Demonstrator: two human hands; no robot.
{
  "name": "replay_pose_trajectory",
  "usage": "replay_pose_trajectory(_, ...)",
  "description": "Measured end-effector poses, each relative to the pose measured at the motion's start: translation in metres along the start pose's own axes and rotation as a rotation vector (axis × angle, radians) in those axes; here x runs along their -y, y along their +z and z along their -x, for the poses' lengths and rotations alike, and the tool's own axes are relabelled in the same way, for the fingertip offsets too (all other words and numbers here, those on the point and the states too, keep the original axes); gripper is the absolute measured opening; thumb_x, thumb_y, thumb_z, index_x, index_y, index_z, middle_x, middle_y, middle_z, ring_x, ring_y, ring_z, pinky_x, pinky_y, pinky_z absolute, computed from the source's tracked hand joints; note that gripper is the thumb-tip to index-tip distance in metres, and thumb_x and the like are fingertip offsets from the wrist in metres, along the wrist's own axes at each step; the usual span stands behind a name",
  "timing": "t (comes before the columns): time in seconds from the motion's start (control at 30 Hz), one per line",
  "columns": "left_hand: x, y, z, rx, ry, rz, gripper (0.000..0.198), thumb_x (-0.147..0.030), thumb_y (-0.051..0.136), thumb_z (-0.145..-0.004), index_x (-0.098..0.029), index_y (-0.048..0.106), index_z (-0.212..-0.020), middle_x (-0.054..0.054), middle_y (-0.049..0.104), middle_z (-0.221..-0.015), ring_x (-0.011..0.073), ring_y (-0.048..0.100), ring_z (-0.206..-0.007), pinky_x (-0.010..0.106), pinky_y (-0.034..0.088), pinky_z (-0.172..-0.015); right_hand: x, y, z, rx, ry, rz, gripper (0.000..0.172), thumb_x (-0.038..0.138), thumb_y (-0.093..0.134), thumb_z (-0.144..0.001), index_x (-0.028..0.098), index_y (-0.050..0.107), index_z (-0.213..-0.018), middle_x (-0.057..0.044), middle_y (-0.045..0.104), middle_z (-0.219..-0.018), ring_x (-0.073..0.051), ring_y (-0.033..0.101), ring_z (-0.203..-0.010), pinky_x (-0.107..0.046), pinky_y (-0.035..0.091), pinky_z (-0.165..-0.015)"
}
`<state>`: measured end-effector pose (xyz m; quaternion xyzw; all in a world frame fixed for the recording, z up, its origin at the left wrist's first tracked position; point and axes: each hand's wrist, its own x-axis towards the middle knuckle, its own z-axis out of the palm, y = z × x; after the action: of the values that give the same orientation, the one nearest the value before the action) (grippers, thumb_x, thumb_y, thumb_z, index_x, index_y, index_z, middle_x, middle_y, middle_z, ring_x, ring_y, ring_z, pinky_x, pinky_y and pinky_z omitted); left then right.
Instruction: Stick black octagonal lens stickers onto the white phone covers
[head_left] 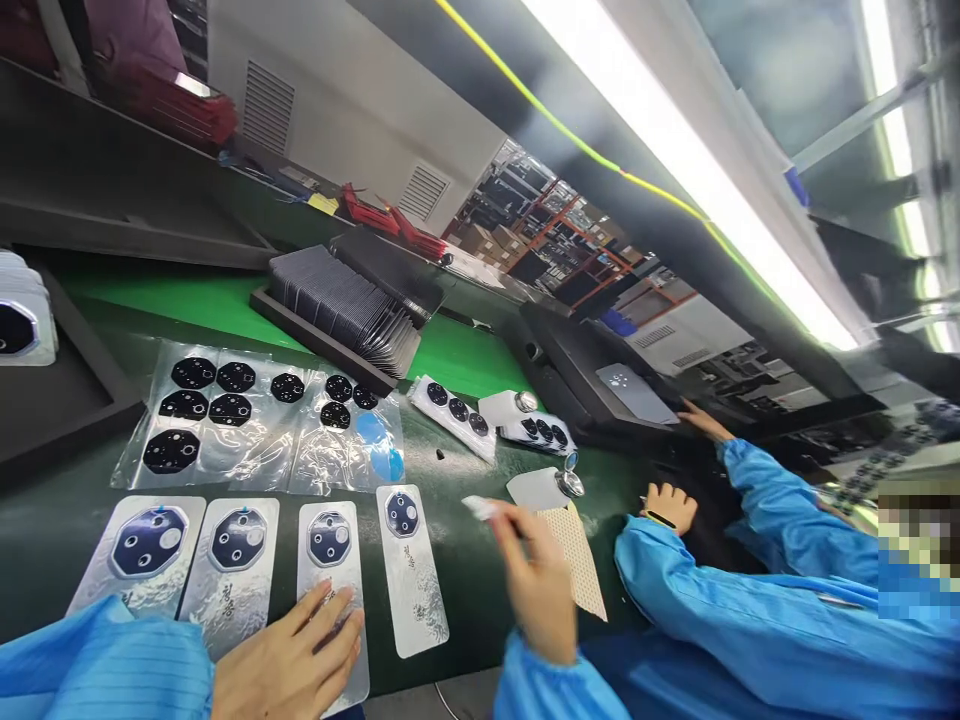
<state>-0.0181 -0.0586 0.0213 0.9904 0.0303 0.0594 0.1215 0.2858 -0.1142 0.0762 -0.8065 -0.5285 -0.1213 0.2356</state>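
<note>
My left hand (289, 650) lies with fingers spread on a silvery phone back cover (356, 580) with a dark blue octagonal camera panel. Two similar covers (225, 610) lie to its left, partly behind my sleeve. A fourth cover (424, 605) sits tilted to its right. Raised over the green bench, my right hand (540, 580) pinches a small white wipe (478, 507) between thumb and fingers. Behind the covers are clear plastic sheets (259, 455) with several black round camera-lens stickers and blue film discs.
White metal-topped bottles (532, 488) and a beige perforated sheet (581, 565) lie beyond my right hand. A black rack (337, 300) of thin dark plates stands behind. Black trays (75, 400) flank the left. At right, a co-worker's hands (671, 507) reach toward a dark tray.
</note>
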Motion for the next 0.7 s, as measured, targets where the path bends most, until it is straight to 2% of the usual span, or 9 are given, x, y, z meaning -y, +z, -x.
replay_pose_trajectory(0.07,0.0,0.002,0.0,-0.01,0.003,-0.018,0.059,-0.052,0.054,-0.095,-0.006,0.055,-0.131,0.015,0.054,-0.141,0.036,0.048,-0.132,0.05,0.04,-0.111,0.036,0.019,0.024,0.191,-0.107,-0.236,0.039,0.05,0.04,-0.101,0.024,0.07,-0.098,-0.003,0.072,-0.094,-0.019,0.064,-0.087,-0.031,0.041,-0.076)
replay_pose_trajectory(0.1,0.001,0.002,0.001,-0.017,0.004,-0.029,0.06,-0.052,0.054,-0.094,-0.005,0.055,-0.131,0.015,0.054,-0.141,0.0364,0.048,-0.132,0.05,0.04,-0.11,0.048,0.026,0.032,0.22,-0.123,-0.273,0.035,0.046,0.042,-0.101,0.025,0.07,-0.099,-0.002,0.072,-0.096,-0.019,0.063,-0.089,-0.031,0.039,-0.078)
replay_pose_trajectory(0.17,0.002,0.003,0.001,-0.03,0.016,-0.042,0.059,-0.052,0.055,-0.094,-0.006,0.056,-0.13,0.015,0.055,-0.14,0.0361,0.05,-0.131,0.05,0.04,-0.109,0.058,0.037,0.039,0.195,-0.092,-0.272,0.033,0.043,0.042,-0.102,0.025,0.069,-0.097,-0.002,0.071,-0.097,-0.02,0.062,-0.091,-0.033,0.036,-0.079)
replay_pose_trajectory(0.3,0.001,-0.002,0.001,-0.061,0.023,-0.066,0.062,-0.06,0.056,-0.09,-0.009,0.062,-0.124,0.013,0.061,-0.133,0.0335,0.054,-0.126,0.047,0.042,-0.106,0.043,0.046,0.036,0.103,-0.036,-0.202,0.037,0.046,0.041,-0.102,0.023,0.069,-0.093,-0.003,0.071,-0.096,-0.02,0.06,-0.088,-0.033,0.032,-0.078)
replay_pose_trajectory(0.47,-0.004,-0.009,-0.015,-0.075,-0.002,-0.095,0.07,-0.07,0.056,-0.083,-0.007,0.069,-0.109,0.017,0.066,-0.125,0.0309,0.057,-0.123,0.043,0.04,-0.107,0.032,0.046,0.036,0.098,-0.099,-0.196,0.033,0.042,0.042,-0.103,0.023,0.068,-0.096,-0.002,0.07,-0.095,-0.019,0.06,-0.089,-0.033,0.031,-0.079)
replay_pose_trajectory(0.53,-0.004,-0.009,-0.028,-0.094,0.027,-0.086,0.072,-0.068,0.054,-0.086,-0.004,0.064,-0.118,0.019,0.061,-0.132,0.0289,0.053,-0.128,0.04,0.036,-0.11,0.032,0.045,0.037,0.092,-0.123,-0.191,0.03,0.038,0.043,-0.103,0.023,0.067,-0.096,-0.002,0.07,-0.095,-0.018,0.06,-0.089,-0.033,0.031,-0.079)
replay_pose_trajectory(0.63,0.0,-0.004,-0.047,-0.123,0.058,-0.045,0.076,-0.064,0.05,-0.091,-0.002,0.05,-0.135,0.018,0.05,-0.144,0.0267,0.046,-0.136,0.038,0.03,-0.114,0.032,0.044,0.038,0.084,-0.164,-0.177,0.026,0.032,0.043,-0.103,0.023,0.066,-0.097,-0.002,0.069,-0.095,-0.018,0.06,-0.088,-0.033,0.031,-0.079)
replay_pose_trajectory(0.7,0.005,0.0,-0.056,-0.144,0.045,-0.026,0.077,-0.064,0.051,-0.09,-0.002,0.049,-0.136,0.019,0.047,-0.146,0.0275,0.044,-0.137,0.038,0.029,-0.115,0.032,0.043,0.04,0.077,-0.189,-0.163,0.025,0.029,0.042,-0.103,0.023,0.066,-0.098,-0.001,0.069,-0.094,-0.017,0.061,-0.087,-0.033,0.031,-0.079)
